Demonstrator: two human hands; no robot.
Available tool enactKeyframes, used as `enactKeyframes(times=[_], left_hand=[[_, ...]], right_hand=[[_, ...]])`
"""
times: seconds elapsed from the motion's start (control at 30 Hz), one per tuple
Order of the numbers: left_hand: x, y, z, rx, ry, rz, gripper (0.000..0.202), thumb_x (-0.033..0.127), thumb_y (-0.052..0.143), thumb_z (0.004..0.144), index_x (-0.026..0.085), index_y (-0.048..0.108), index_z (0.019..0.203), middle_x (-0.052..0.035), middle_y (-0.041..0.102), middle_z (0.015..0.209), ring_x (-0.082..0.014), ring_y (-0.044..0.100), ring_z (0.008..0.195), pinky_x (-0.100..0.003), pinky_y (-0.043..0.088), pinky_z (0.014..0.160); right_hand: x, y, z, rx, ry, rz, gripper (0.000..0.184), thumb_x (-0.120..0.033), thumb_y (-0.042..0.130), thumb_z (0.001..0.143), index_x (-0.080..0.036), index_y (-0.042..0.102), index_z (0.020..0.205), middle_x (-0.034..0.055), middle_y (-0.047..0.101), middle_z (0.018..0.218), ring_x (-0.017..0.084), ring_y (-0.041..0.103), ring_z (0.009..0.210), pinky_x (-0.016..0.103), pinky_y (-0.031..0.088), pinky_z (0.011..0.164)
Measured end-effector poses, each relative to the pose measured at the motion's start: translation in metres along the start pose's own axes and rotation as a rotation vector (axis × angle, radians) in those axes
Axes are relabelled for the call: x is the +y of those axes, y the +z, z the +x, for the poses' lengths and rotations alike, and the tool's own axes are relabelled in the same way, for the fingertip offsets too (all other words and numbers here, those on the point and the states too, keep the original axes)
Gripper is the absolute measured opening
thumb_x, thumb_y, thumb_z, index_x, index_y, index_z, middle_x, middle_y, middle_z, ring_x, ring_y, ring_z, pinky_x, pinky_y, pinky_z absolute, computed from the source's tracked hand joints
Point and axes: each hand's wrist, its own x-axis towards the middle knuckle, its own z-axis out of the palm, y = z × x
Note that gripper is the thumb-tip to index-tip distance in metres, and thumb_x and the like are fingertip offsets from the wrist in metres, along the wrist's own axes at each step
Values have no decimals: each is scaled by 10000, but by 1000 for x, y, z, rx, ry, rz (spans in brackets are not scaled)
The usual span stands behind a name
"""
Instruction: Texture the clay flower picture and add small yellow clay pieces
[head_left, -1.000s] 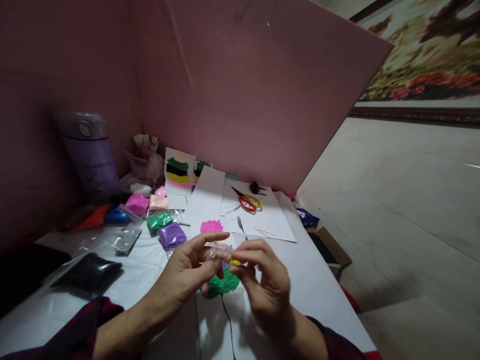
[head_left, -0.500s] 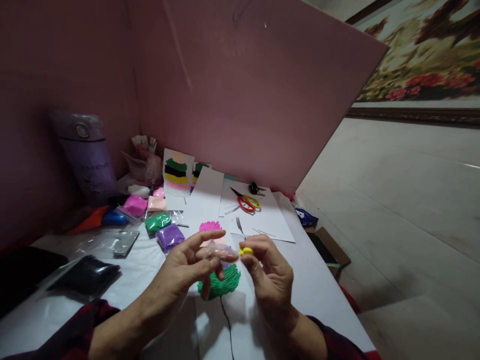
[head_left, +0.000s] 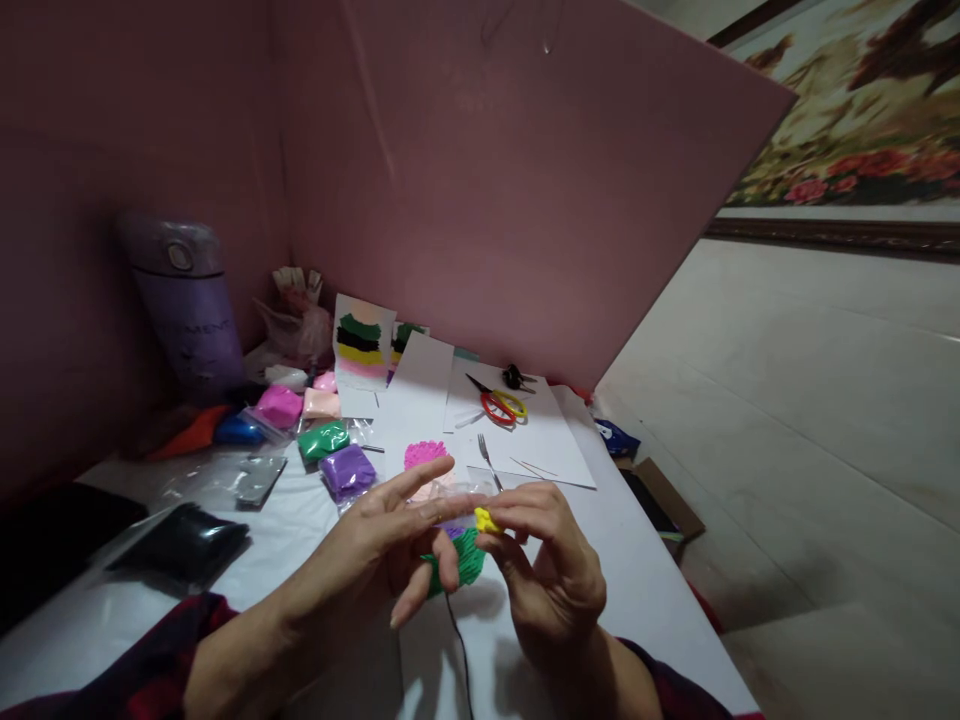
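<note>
My right hand [head_left: 559, 555] pinches a small lump of yellow modelling clay [head_left: 486, 520] between thumb and fingers. Close beside it, my left hand [head_left: 397, 525] has its fingers stretched, with one fingertip near or touching the clay. A small clear plastic bag [head_left: 461, 489] shows between the left fingers, partly hidden by them; it appears held there. Below the hands lies a flower-like piece with green strands [head_left: 471, 558], a bit of purple and a dark thin stem [head_left: 461, 640]. Pink textured clay [head_left: 425, 454] shows just behind the left fingers.
Bagged clay lies to the left, including purple [head_left: 347, 472], green [head_left: 324, 440] and black [head_left: 184, 545] packs. Scissors [head_left: 499, 408] and a fork [head_left: 489, 460] rest beyond my hands. A purple bottle [head_left: 187, 310] stands at back left, a pink panel [head_left: 487, 200] behind.
The left hand has turned and its lower fingers have dropped, with the bag now more hidden behind them. The yellow clay, still in the right hand, looks more lumpy and shifted slightly.
</note>
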Motion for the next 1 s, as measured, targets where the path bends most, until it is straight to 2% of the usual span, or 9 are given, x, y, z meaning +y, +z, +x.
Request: enactKeyframes(times=[0.13,0.3,0.47,0.6,0.7,0.87,1.0], left_hand=[[-4,-3,3,-60,-32,27,705,287,533,903,137,174,1490,-69,669,582,-80,461,323,-132,306,317],[-11,-3,1,-43,11,117,777,348,555,896,150,123,1510,-37,641,571,-168,600,483,-163,385,338],[-17,-4,-3,-55,11,204,761,346,519,905,196,103,1525,-38,663,607,-189,625,520,-193,402,366],[-16,-5,0,-106,-29,153,822,372,485,913,146,-16,1525,-43,662,540,-161,550,397,-195,352,349],[-13,-2,0,-122,-53,158,831,389,458,920,143,-63,1519,-42,661,520,-167,539,379,-203,340,350],[-12,0,-7,-96,-54,331,795,336,440,923,142,-41,1525,-24,662,547,-148,529,400,-232,379,425],[-21,-6,-9,-97,-26,495,734,322,389,940,190,-25,1532,-1,647,535,-159,570,468,-236,396,475]], right_hand=[[-2,-3,1,-44,-36,-59,360,34,607,818,-222,611,1070,41,715,970,200,641,878,384,470,788],[-3,-2,0,-88,-70,-67,329,8,596,839,-201,603,1093,44,714,927,193,644,842,387,469,786],[-1,2,2,-214,-102,-132,274,-23,610,831,-202,629,1037,54,697,935,204,582,846,367,484,739],[-1,3,1,-158,36,-73,226,-39,590,858,-207,628,1005,43,657,892,191,573,840,350,483,729],[-2,3,0,-120,132,-22,174,-61,585,879,-208,619,963,28,639,853,180,572,819,337,475,720],[-4,5,1,-202,88,-60,183,-60,584,875,-201,630,983,44,644,877,191,570,843,346,467,743],[-8,7,3,-203,188,-84,119,-92,582,885,-197,638,893,36,640,822,188,563,804,329,447,714]])
